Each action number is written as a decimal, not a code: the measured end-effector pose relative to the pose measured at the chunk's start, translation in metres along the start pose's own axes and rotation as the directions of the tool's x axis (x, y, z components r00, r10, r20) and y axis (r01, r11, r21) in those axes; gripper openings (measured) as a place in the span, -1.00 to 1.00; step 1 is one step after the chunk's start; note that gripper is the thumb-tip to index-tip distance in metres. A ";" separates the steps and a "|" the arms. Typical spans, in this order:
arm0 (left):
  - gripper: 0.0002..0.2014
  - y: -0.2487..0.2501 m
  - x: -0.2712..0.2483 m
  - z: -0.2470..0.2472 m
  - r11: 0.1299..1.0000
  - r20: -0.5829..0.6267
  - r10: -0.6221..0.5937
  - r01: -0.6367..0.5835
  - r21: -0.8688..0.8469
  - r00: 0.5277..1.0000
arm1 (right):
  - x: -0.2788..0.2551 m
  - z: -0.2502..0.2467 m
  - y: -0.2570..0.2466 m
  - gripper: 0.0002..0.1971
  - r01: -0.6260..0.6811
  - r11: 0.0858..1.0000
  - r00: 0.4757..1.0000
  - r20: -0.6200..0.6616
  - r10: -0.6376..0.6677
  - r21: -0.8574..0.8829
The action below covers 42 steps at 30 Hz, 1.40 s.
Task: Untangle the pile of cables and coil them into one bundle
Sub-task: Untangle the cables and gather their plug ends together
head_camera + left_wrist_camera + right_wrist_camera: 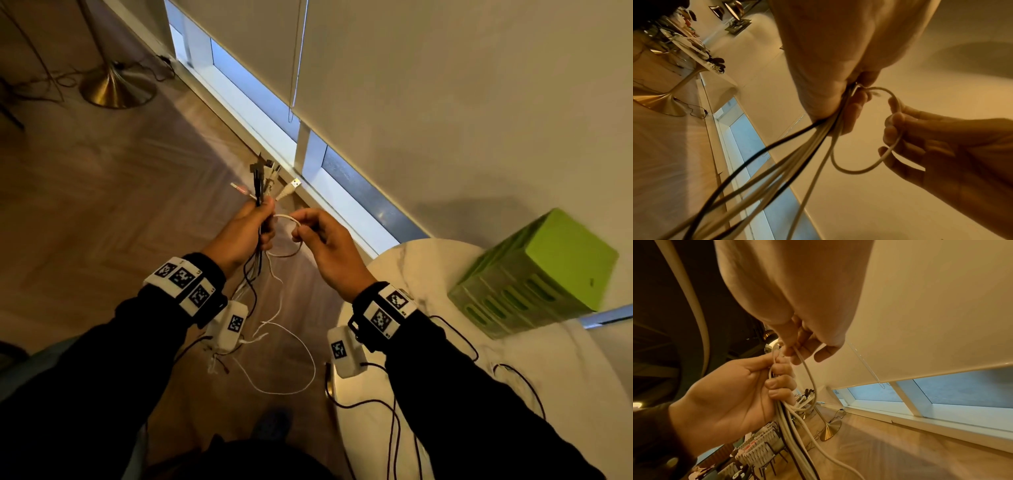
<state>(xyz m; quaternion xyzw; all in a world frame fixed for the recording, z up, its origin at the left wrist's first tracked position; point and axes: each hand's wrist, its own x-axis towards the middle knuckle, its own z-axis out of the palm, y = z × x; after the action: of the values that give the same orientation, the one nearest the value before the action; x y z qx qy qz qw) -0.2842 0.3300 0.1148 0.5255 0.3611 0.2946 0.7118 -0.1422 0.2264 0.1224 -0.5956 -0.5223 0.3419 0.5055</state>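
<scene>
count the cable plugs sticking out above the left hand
5 visible above the left hand: pink-tipped plug leftmost, black plug next, two pale plugs behind it, white flat USB plug rightmost. They overlap, so more may be hidden.

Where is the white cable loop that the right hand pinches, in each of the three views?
Head: the white loop is at centre, between the left hand and the right hand.
Left wrist: the loop curves right of centre, by the right hand's fingers.
Right wrist: the loop hangs at centre, below the right hand's fingertips.
Shared landmark: the cable bundle that the left hand grips.
</scene>
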 end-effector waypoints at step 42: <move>-0.57 -0.032 0.036 0.017 0.459 0.466 0.036 -0.429 0.778 0.884 | -0.026 -0.024 -0.046 -0.69 -0.256 0.889 0.967 0.110 0.231 0.381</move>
<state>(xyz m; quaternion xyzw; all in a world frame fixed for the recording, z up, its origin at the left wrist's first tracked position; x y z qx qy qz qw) -0.2482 0.3407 0.0798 0.9016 0.2348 0.0605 0.3581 -0.1385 0.1923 0.1698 -0.5326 -0.3798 0.5181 0.5511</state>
